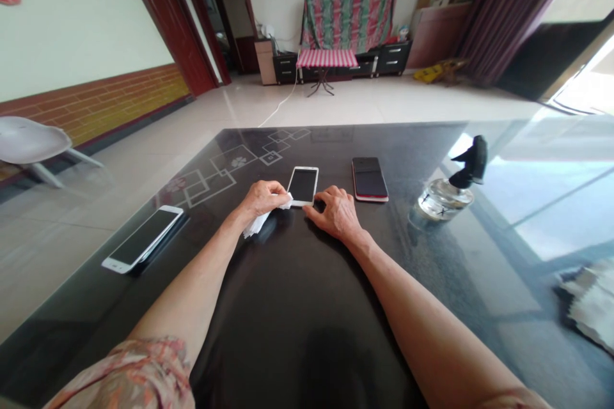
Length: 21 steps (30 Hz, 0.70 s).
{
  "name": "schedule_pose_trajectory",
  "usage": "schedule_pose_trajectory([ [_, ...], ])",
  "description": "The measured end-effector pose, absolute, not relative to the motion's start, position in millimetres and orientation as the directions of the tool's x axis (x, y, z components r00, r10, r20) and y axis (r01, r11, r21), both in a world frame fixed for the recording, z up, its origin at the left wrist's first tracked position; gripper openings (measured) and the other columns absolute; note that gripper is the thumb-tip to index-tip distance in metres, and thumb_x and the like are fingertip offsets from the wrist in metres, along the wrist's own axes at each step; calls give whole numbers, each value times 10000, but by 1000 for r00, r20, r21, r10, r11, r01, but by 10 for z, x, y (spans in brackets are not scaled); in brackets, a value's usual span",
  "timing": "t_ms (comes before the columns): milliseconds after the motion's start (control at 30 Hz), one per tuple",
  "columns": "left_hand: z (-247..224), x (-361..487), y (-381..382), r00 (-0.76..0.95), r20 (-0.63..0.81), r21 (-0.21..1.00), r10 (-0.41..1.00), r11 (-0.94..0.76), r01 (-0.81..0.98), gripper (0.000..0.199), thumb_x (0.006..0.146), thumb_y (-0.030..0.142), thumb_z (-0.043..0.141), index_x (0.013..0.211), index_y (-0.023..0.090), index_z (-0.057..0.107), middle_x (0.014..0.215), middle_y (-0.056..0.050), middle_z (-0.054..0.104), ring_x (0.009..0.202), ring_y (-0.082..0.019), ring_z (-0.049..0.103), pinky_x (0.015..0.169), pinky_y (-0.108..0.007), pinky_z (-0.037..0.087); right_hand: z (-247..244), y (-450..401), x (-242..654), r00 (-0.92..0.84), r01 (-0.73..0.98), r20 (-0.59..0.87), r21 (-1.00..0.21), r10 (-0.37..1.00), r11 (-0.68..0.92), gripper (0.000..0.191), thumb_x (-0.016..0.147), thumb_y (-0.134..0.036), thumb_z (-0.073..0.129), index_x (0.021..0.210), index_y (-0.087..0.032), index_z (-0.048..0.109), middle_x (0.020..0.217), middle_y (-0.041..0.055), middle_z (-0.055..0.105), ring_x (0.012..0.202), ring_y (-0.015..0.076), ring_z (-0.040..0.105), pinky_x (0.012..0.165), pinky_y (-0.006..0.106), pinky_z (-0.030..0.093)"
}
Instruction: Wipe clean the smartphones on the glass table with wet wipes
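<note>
A white smartphone (303, 186) with a dark screen lies flat on the black glossy table (268, 332), between my two hands. My left hand (263, 198) is closed on a crumpled white tissue (258, 223), whose tip meets the phone's lower left edge. At the phone's lower right corner rests my right hand (334, 211), its fingers bent and thumb apart, touching or nearly touching the edge; nothing shows in its grasp. To its right lies a dark phone with a red edge (369, 177).
Another white phone (144, 239) lies at the left, seemingly on top of a second device. A clear spray bottle (446, 198) with a black trigger stands on the right. A pale cloth (592, 300) sits at the right edge. Beyond the table are a white chair (33, 140) and a striped small table (327, 59).
</note>
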State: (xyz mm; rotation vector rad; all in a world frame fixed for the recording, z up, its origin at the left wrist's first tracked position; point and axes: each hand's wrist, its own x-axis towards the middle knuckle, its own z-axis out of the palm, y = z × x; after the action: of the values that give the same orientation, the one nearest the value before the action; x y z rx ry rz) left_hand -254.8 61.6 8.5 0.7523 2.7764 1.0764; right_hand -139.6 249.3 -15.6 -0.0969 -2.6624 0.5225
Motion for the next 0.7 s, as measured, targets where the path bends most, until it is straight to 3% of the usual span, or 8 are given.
schedule_pose_trajectory([
  [133, 45, -2580, 601, -856, 41, 755, 515, 545, 364, 239, 623, 390, 675, 724, 175, 699, 758, -24, 723, 704, -170, 648, 647, -251, 471, -165, 2492, -1417, -897, 24, 399, -384, 190, 923, 391, 837, -525, 575, 995, -194, 711, 1034, 99, 635, 953, 252, 539, 854, 357, 385],
  [333, 16, -2541, 697, -864, 100, 745, 493, 539, 393, 199, 628, 378, 685, 669, 184, 686, 798, -24, 729, 770, -180, 662, 716, -269, 492, -171, 2505, -1442, -896, 24, 389, -437, 213, 899, 433, 832, -448, 574, 1162, -169, 609, 1046, 109, 664, 996, 264, 563, 893, 367, 386],
  [533, 70, -2512, 678, -831, -25, 878, 555, 409, 247, 181, 611, 326, 721, 694, 169, 682, 824, -64, 738, 796, -202, 684, 743, -302, 513, -200, 2548, -1446, -897, -36, 405, -464, 176, 885, 585, 781, -473, 619, 1271, -160, 553, 1140, 124, 644, 1046, 281, 561, 937, 402, 383],
  [700, 179, -2496, 583, -764, -111, 908, 636, 377, 182, 131, 609, 270, 726, 656, 164, 664, 901, -96, 744, 1019, -249, 659, 835, -326, 501, -202, 2585, -1436, -914, -98, 390, -478, 111, 873, 669, 744, -504, 657, 1309, -172, 524, 1220, 127, 611, 1108, 296, 548, 967, 435, 383],
])
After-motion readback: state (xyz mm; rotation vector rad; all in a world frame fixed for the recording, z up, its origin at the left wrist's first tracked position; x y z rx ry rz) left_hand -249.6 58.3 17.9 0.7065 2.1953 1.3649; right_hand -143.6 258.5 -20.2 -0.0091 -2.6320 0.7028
